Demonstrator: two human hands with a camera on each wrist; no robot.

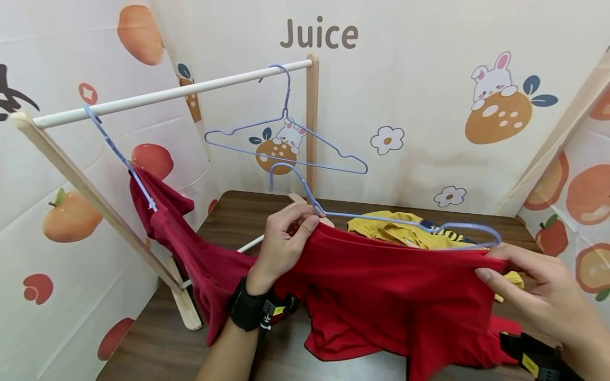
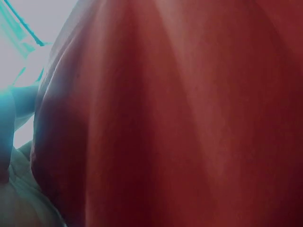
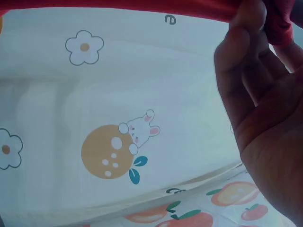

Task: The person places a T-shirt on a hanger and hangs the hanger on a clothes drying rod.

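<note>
Between both hands a red garment (image 1: 381, 286) is stretched along its upper edge, and its lower folds hang over the table. My left hand (image 1: 283, 241) pinches that edge beside the neck of a blue wire hanger (image 1: 362, 216). The hanger's right end stands above the cloth; its left part is hidden. At the other end of the edge, my right hand (image 1: 548, 291) pinches the cloth between thumb and fingers, close to the hanger's right tip. Red cloth (image 2: 180, 113) fills most of the left wrist view. In the right wrist view, fingertips (image 3: 253, 16) grip the cloth.
At the left stands a rack with a white rail (image 1: 176, 92). On it hang a bare blue hanger (image 1: 286, 111) and a dark red garment (image 1: 186, 248) on another hanger. Behind the red garment, a yellow garment (image 1: 386, 230) lies on the wooden table (image 1: 143, 338). Printed curtains surround the table.
</note>
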